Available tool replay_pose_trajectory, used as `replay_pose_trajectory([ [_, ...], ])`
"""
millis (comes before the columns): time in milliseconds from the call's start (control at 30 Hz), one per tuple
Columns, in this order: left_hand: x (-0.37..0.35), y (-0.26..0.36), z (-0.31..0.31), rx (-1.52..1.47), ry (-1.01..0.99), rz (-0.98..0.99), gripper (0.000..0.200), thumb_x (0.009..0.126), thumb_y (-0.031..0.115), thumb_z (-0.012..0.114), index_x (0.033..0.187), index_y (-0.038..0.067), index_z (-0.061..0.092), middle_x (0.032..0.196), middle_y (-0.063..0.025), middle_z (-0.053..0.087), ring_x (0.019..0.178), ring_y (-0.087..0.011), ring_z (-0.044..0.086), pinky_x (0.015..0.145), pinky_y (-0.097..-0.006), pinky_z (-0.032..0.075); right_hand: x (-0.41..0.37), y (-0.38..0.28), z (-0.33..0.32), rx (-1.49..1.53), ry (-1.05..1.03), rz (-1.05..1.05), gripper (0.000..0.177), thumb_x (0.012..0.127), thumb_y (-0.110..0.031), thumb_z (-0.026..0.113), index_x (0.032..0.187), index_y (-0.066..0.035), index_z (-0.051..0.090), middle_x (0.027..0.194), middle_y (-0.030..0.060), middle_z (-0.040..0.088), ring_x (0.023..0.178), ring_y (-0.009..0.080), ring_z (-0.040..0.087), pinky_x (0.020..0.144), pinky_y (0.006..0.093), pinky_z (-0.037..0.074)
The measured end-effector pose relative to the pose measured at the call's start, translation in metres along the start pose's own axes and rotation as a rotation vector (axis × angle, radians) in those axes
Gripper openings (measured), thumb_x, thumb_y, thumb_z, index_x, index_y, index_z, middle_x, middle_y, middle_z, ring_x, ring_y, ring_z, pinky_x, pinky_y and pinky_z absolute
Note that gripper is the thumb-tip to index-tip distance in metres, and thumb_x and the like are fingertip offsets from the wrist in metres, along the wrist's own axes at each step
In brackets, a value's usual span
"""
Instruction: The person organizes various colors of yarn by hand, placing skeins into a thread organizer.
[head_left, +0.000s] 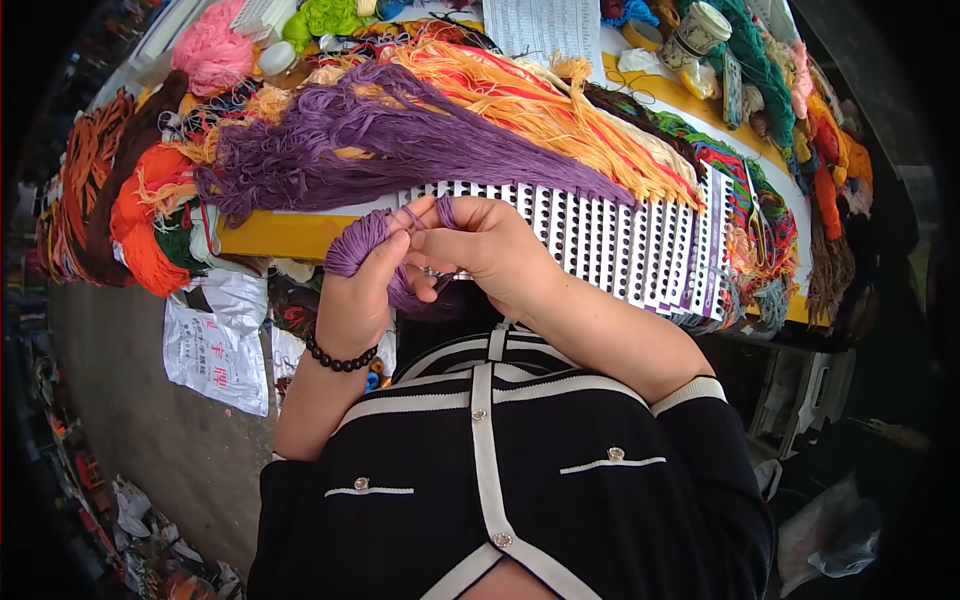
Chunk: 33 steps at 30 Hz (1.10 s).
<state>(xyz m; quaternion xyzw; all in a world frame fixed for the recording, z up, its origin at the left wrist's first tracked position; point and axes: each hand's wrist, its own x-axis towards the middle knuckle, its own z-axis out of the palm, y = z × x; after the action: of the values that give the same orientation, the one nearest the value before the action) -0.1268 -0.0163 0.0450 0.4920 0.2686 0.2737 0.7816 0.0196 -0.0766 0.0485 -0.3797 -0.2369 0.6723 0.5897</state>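
Small purple yarn skein held in both hands, just in front of the yellow table edge.
The left hand closes around its looped end; the right hand pinches the strands tightly, near the white perforated card. The red writing on the white plastic bag is not readable.

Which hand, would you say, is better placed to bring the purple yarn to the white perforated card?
Probably the right hand: it pinches the purple yarn directly in front of the white perforated card, while the left hand grips the yarn's loop off the card's end.
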Motion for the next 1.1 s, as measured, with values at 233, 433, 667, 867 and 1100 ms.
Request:
replay_pose_trajectory([
  [233, -0.002, -0.001, -0.027, -0.326, 0.029, 0.101, 0.033, 0.093, 0.01, 0.042, 0.121, -0.006, 0.049, 0.102, -0.0166, 0.064, 0.086, -0.0203, 0.065, 0.077, -0.029, 0.05, -0.011, -0.04, -0.031, -0.532, 0.261, -0.4, 0.011, 0.078, -0.001, 0.06, 0.088, 0.001, 0.061, 0.098, 0.009, 0.061, 0.08, 0.0125, 0.056, 0.073, 0.0256, 0.044],
  [433, -0.01, 0.022, -0.171, -0.984, 0.182, 0.19, 0.031, 0.094, 0.011, 0.04, 0.121, 0.002, 0.051, 0.102, -0.0042, 0.066, 0.061, -0.0055, 0.057, 0.049, -0.016, 0.043, -0.095, -0.163, -0.077, 0.408, -0.294, -0.414, 0.013, 0.084, -0.014, 0.051, 0.09, -0.003, 0.05, 0.081, 0.0081, 0.053, 0.089, 0.023, 0.055, 0.081, 0.0375, 0.045],
  [667, -0.037, 0.044, -0.297, -0.581, 0.924, 0.321, 0.025, 0.089, 0.009, 0.042, 0.108, 0.002, 0.057, 0.087, -0.0008, 0.065, 0.044, -0.003, 0.035, 0.039, -0.0179, 0.028, -0.203, -0.204, -0.221, 0.207, 0.373, -0.476, 0.008, 0.087, -0.01, 0.049, 0.085, -0.002, 0.048, 0.065, 0.0, 0.037, 0.056, 0.0108, 0.035, 0.05, 0.0233, 0.031],
  [867, -0.041, 0.064, -0.254, -0.052, 1.382, 0.365, 0.022, 0.088, 0.014, 0.05, 0.103, 0.003, 0.06, 0.1, -0.0068, 0.066, 0.046, -0.0039, 0.034, 0.039, -0.0179, 0.025, -0.36, -0.289, -0.371, -0.516, 1.326, -0.698, 0.018, 0.084, -0.019, 0.059, 0.089, -0.002, 0.061, 0.068, 0.0022, 0.052, 0.056, 0.0071, 0.044, 0.047, 0.0217, 0.034],
  [1100, 0.022, 0.037, -0.1, 0.056, 0.742, 0.083, 0.033, 0.092, 0.018, 0.047, 0.122, 0.006, 0.054, 0.108, -0.0069, 0.061, 0.048, -0.0001, 0.029, 0.043, -0.0146, 0.023, -0.298, -0.255, -0.278, -1.371, 1.511, -0.863, 0.025, 0.083, -0.018, 0.062, 0.098, 0.002, 0.065, 0.096, 0.0066, 0.065, 0.089, 0.0129, 0.059, 0.081, 0.0253, 0.044],
])
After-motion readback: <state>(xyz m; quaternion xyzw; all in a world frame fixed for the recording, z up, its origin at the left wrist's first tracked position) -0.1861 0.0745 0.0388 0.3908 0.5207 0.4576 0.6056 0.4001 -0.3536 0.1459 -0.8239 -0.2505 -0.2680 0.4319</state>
